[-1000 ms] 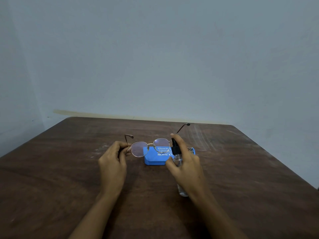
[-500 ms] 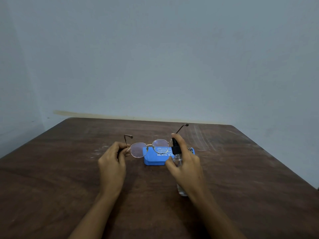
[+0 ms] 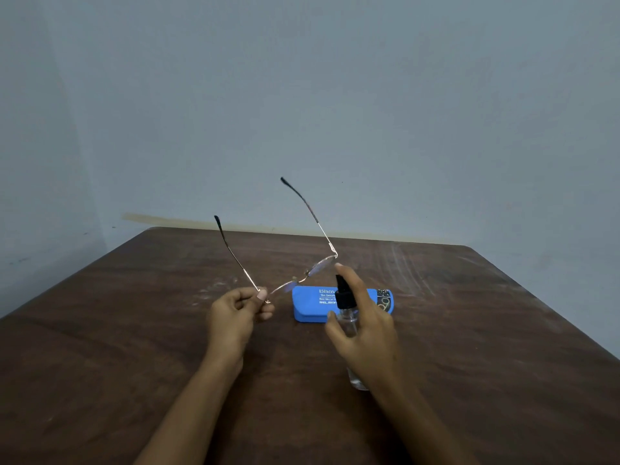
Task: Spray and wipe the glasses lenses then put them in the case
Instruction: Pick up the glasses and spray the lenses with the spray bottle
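Both hands are busy: the left hand [image 3: 236,313] pinches the glasses [image 3: 302,279] at the hinge corner nearest to it, thumb and forefinger curled on the thin metal. The frame hangs in the air just beyond its fingertips, with both temples open and pointing up and away. To its right, the right hand [image 3: 367,330] is wrapped round the small clear spray bottle [image 3: 347,325], with the forefinger laid over the black pump head and the nozzle facing the lenses. The bottle is close beside the far lens; I cannot tell whether they touch. The blue case [image 3: 308,308] lies shut on the desk [image 3: 134,330], beyond the gap between the two hands and below the lifted frame. The step in hand looks to be the spraying. To do it well, the lenses should face the nozzle, but from here they show nearly edge-on, so mist may slide past. A small turn of the left wrist would square one lens to the spray. The right hand would do better a little farther back, so the mist spreads instead of pooling. One short press per lens should do. The pinch belongs on the hinge, never on the glass, and it should be firm, because this light frame could swing at the push of the spray.
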`<state>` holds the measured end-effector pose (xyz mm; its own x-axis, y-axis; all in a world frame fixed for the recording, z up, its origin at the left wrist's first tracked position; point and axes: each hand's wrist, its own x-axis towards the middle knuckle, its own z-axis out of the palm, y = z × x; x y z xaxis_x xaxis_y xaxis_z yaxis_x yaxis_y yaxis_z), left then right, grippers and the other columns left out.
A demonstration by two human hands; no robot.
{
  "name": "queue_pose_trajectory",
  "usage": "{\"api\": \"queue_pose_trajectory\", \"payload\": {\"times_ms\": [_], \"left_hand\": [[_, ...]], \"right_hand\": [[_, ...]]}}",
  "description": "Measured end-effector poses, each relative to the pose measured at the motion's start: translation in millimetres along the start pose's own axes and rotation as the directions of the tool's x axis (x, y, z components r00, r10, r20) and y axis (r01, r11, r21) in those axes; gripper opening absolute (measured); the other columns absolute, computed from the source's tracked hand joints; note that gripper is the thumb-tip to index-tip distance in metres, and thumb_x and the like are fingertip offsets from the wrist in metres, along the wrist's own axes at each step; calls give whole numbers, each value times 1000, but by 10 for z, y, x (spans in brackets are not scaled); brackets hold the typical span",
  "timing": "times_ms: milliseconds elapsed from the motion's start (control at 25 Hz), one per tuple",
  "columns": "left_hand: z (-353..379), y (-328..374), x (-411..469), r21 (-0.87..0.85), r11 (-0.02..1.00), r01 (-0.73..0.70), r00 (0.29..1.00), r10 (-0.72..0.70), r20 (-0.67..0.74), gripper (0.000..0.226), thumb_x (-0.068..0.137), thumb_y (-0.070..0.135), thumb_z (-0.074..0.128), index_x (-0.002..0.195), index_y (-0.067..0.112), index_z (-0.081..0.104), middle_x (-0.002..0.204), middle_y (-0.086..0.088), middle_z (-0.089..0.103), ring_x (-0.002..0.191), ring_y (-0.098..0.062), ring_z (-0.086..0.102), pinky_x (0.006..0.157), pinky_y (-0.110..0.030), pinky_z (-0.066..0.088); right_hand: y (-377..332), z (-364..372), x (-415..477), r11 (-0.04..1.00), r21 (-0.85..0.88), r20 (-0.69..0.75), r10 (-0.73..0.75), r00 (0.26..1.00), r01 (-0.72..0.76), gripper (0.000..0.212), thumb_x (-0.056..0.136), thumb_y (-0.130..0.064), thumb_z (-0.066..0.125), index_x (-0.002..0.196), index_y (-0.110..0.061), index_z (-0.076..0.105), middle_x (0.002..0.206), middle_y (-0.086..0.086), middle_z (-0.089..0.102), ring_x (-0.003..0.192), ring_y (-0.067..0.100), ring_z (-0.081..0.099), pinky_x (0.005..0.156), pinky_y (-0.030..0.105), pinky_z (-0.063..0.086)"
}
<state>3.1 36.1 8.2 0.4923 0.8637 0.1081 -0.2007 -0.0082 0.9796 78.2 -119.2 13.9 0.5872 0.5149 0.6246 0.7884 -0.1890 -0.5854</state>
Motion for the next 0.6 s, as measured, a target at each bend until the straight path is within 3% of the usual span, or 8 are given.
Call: {"api": "queue_pose_trajectory", "payload": {"times_ms": [160, 320, 440, 600], "left_hand": [[-41, 77, 1, -236, 947, 216, 974, -194, 115, 12, 83, -5, 55, 73, -1, 60, 48, -1, 66, 46, -4, 64, 50, -11, 53], [-107, 130, 52, -442, 825, 352, 936, -318, 152, 17, 83, -14, 46, 74, -7, 58, 55, -9, 68, 47, -10, 66, 46, -13, 52], [-142, 145, 75, -533, 725, 435, 898, -391, 201, 21, 85, -14, 43, 72, -10, 59, 53, -12, 68, 44, -12, 66, 43, -14, 52], [-197, 170, 114, -576, 648, 498, 864, -429, 264, 42, 85, -12, 43, 50, -10, 65, 50, -13, 67, 43, -15, 66, 42, -16, 52]], "right_hand": [[-69, 71, -37, 997, 31, 56, -66, 996, 64, 64, 70, -36, 46, 128, -52, 24, 81, -38, 44, 66, -12, 52, 56, 3, 36], [-157, 152, -26, 995, 6, 107, -98, 989, 98, 63, 69, -43, 39, 129, -52, 21, 89, -29, 50, 60, -14, 48, 55, 3, 31], [-214, 227, 62, 992, 6, 129, -128, 983, 129, 64, 75, -35, 47, 130, -52, 20, 89, -21, 51, 61, -8, 47, 59, 8, 34], [-278, 292, 252, 985, 37, 161, -175, 971, 171, 68, 78, -22, 55, 129, -52, 22, 86, -19, 49, 64, -5, 46, 59, 10, 35]]}}
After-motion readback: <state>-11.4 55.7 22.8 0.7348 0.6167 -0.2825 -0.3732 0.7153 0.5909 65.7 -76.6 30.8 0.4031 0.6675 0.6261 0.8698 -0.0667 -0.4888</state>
